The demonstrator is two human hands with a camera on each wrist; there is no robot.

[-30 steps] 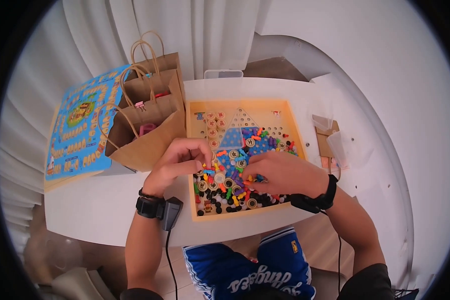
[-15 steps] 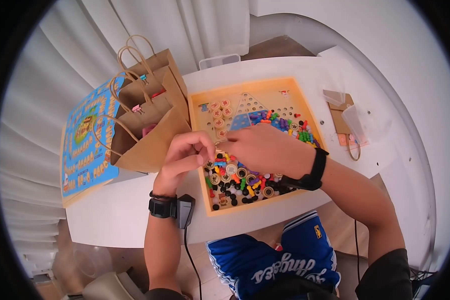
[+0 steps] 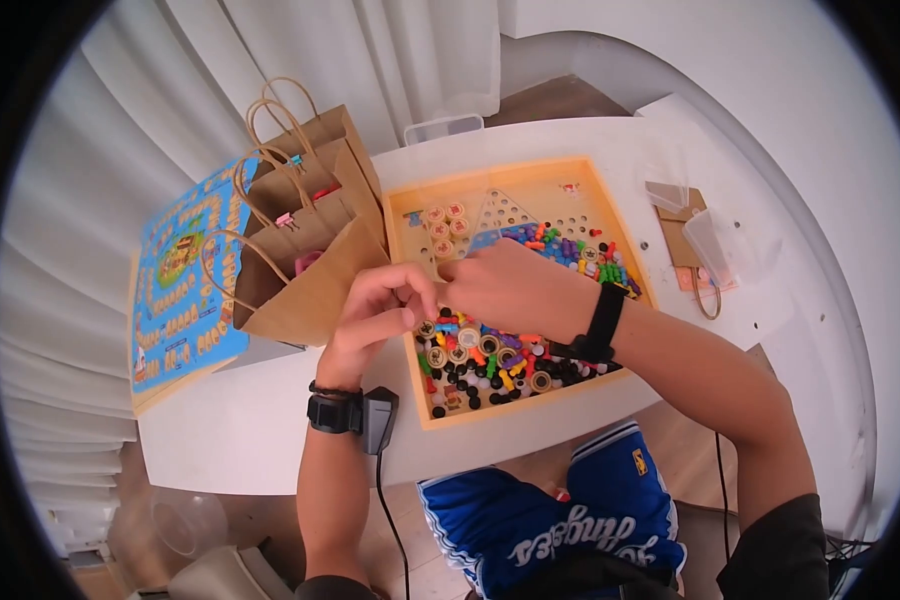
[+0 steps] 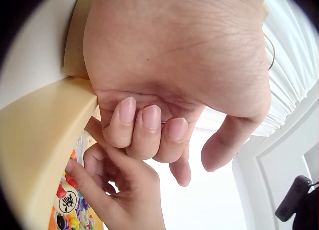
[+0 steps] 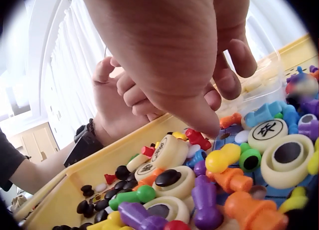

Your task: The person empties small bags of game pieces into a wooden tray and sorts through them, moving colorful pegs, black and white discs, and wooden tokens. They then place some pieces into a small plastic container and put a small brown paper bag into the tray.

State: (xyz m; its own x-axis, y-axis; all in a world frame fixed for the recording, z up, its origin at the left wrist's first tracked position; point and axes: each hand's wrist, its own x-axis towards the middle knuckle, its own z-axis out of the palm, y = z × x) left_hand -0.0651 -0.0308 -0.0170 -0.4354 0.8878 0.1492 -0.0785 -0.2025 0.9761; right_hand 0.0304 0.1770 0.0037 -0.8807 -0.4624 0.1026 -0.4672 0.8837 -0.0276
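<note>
A shallow yellow-rimmed wooden tray (image 3: 530, 412) holds a heap of colourful pegs, black and white beads and round character discs. My left hand (image 3: 380, 305) is over the tray's left edge, three fingers curled toward the palm and the thumb apart from them; no piece shows in it. Beside it, my right hand (image 3: 515, 290) reaches down over the heap. In the right wrist view its thumb tip is close to a red peg (image 5: 198, 139), the other fingers hanging loosely above. A cream disc (image 5: 267, 132) with a black character lies nearby.
Red-marked discs (image 3: 440, 229) lie in the tray's upper left. Brown paper bags (image 3: 315, 290) and a blue game board (image 3: 185, 265) stand left of the tray. At right lie a clear plastic container (image 3: 708, 245) and a brown paper piece (image 3: 675, 212).
My right hand has moved from the middle of the heap leftward, close to my left hand. The left hand keeps its curled pose. The head view has shifted.
</note>
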